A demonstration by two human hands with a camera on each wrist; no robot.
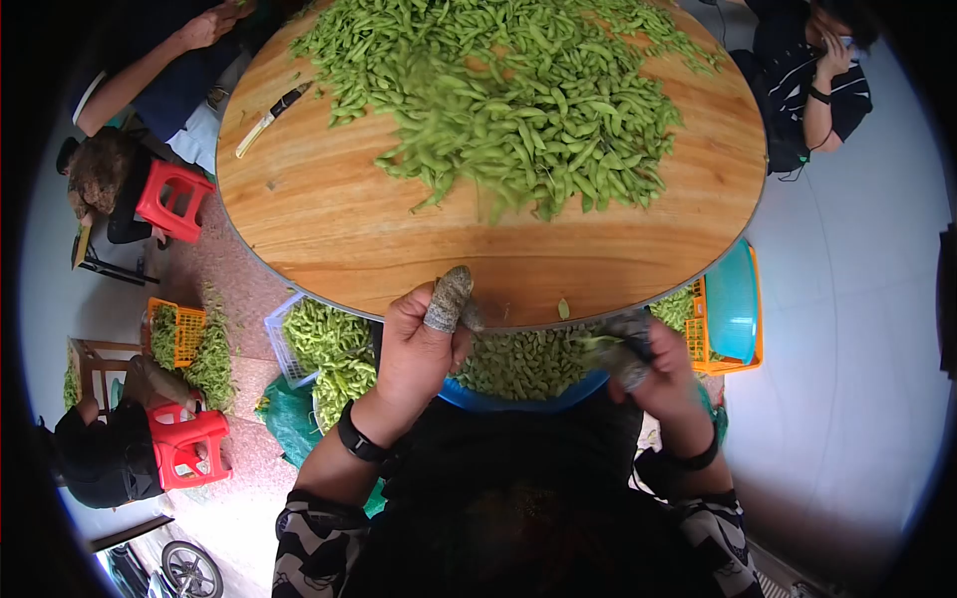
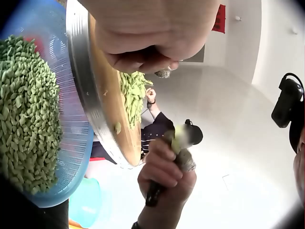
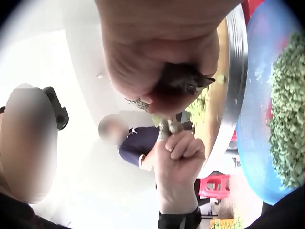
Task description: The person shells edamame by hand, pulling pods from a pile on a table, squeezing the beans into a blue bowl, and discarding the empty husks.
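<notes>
In the head view, the left hand (image 1: 414,349) is beside the table's near edge, fingers curled, with grey coverings on the thumb and a finger; no item shows in its grip. To its right, the blurred right hand (image 1: 663,374) is over the edge of a blue basket of shelled beans (image 1: 523,364). The left wrist view shows the right hand (image 2: 164,174) gripping a dark handle (image 2: 153,193), with a blurred yellow-green piece (image 2: 179,139) at its covered thumb. Green pods (image 1: 538,120) are heaped on the wooden table (image 1: 329,219).
A knife (image 1: 272,120) lies on the table at the left. Below stand a white crate (image 1: 284,344) of pods, an orange basket (image 1: 187,334) and red stools (image 1: 174,199). A teal basin (image 1: 733,304) stands at the right. Other people sit around.
</notes>
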